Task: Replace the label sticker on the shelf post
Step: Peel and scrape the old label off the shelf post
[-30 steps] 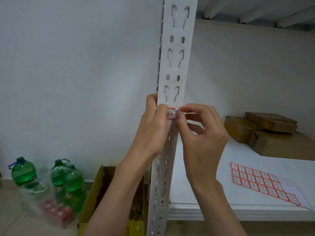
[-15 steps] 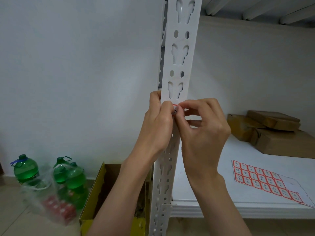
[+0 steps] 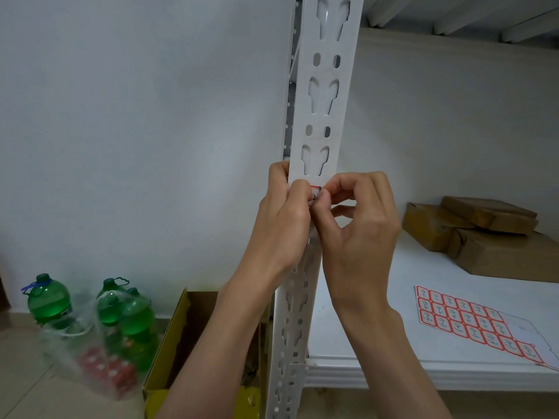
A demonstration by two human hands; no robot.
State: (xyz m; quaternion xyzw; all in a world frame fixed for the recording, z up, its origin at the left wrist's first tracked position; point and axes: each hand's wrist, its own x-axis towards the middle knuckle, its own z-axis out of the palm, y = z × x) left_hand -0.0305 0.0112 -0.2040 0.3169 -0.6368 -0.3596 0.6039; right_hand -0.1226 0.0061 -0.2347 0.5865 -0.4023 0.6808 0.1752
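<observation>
While the post [image 3: 320,122] stands upright, both hands pinch the sticker [image 3: 314,195] against its front face. Left hand [image 3: 281,219] and right hand [image 3: 360,225] have fingers curled; sticker orientation cannot be determined.

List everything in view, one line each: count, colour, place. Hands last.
shelf post: one, white, slotted, upright at centre
label sticker: one, red-bordered white, on the post between the fingertips
sticker sheet: one, red and white, flat on the shelf board at right
shelf board: one, white, right of the post
parcels: about three, brown, stacked at the back of the shelf
bottles: three, green, on the floor at left
cardboard box: one, yellow-edged, floor beside the post
left hand: grips the post, thumb at the sticker
right hand: pinches the sticker
</observation>
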